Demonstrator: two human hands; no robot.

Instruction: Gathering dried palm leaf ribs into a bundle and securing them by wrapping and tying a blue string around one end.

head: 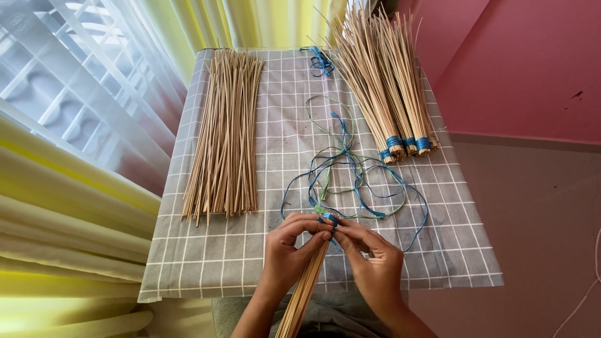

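- Stick bundle [305, 289] at lower centre of the frame, its top end wrapped in blue cord [330, 218].
- Left hand [289, 250] grips the bundle just below the wrap.
- Right hand [372, 260] pinches the cord at the wrap.
- Loose sticks [226, 134] lie at upper left on the checked cloth [206, 263]; tied bundles [388, 81] lie at upper right.

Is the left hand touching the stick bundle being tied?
Touching. Head view: the left hand fingers wrap the stick bundle just below its blue binding.
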